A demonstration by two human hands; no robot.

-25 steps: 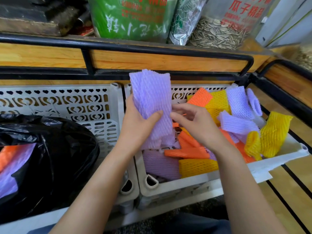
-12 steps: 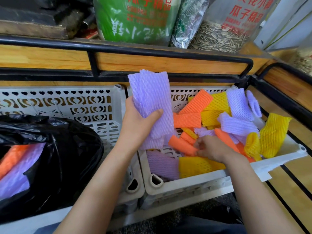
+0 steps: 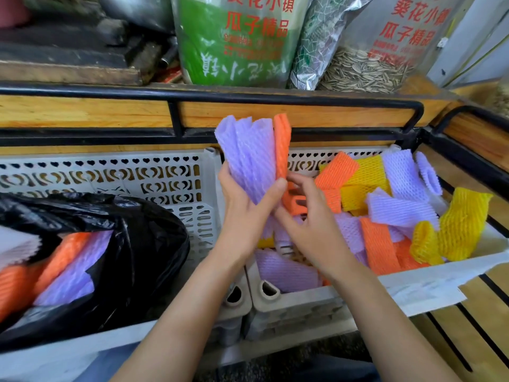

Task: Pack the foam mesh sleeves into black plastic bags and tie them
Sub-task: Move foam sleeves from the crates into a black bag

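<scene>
My left hand grips an upright bundle of purple foam mesh sleeves above the gap between two crates. An orange sleeve stands against the bundle's right side. My right hand is at the base of that orange sleeve, fingers spread and loosely bent beside it; whether it pinches the sleeve is unclear. The right white crate holds loose orange, yellow and purple sleeves. A black plastic bag sits open in the left crate with orange and purple sleeves inside.
The left perforated white crate stands beside the right one. A wooden shelf with a black rail runs behind, carrying bags of sunflower seeds. A wooden slatted surface lies to the right.
My right hand dipped into the right crate, then came back up with an orange sleeve, which now stands against the purple bundle in my left hand.
</scene>
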